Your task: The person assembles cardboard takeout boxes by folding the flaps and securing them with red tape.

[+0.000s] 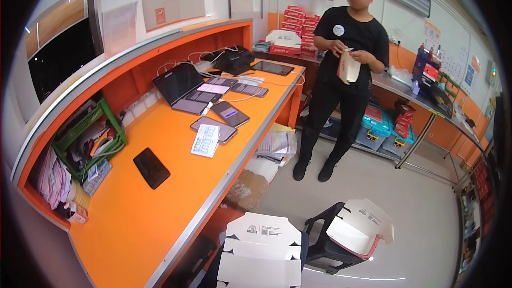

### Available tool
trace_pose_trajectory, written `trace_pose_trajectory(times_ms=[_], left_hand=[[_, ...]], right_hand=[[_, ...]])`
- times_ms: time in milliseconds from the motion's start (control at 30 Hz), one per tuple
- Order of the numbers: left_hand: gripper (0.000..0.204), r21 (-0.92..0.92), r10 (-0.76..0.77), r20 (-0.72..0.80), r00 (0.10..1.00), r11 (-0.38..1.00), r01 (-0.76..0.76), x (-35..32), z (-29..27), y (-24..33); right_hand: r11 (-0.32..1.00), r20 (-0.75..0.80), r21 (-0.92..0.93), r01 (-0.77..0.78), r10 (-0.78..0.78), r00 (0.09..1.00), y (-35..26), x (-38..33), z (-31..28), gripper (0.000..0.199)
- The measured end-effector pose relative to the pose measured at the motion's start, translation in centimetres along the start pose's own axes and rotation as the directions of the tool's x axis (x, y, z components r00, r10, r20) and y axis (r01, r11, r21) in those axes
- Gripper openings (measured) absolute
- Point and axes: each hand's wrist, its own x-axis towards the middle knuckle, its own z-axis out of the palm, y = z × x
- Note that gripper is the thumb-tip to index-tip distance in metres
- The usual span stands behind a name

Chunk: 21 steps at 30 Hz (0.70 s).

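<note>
Neither of my hands shows in the head view. Nearest to me, at the lower edge, lies an unfolded white cardboard box blank (261, 250) with crease lines, corner cuts and small dark print. Dark shapes show at its sides; whether they are a seat or my legs I cannot tell. To its right a black plastic stool (319, 246) carries a partly folded box (354, 230), white inside with a red outer edge. Across the room a co-worker (349, 37) in black clothes and cap stands holding a white and red carton (349, 68) in both hands.
An orange counter (128, 224) runs along the left, bearing a laptop (178, 82), several phones, a paper slip (205, 140), a lone black phone (151, 168) and a green crate (80, 133). Stacked red boxes (293, 21) stand behind. A metal table (394, 82) has blue-lidded bins (373, 128) beneath.
</note>
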Motion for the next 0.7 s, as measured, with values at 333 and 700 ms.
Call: trace_pose_trajectory(times_ms=[333, 700], left_hand=[[0.027, -0.006, -0.070, 0.021, 0.997, 0.998, 0.070, -1.8, -0.2, -0.8], [0.027, 0.121, -0.058, 0.143, 0.988, 0.992, 0.041, -1.9, -4.0, 1.5]], right_hand=[[0.997, 0.008, -0.073, 0.032, -0.032, 0.999, -1.7, -0.1, 0.4, 0.030], [0.991, 0.023, -0.106, 0.081, -0.079, 0.997, -2.2, -0.5, 1.1, 0.031]])
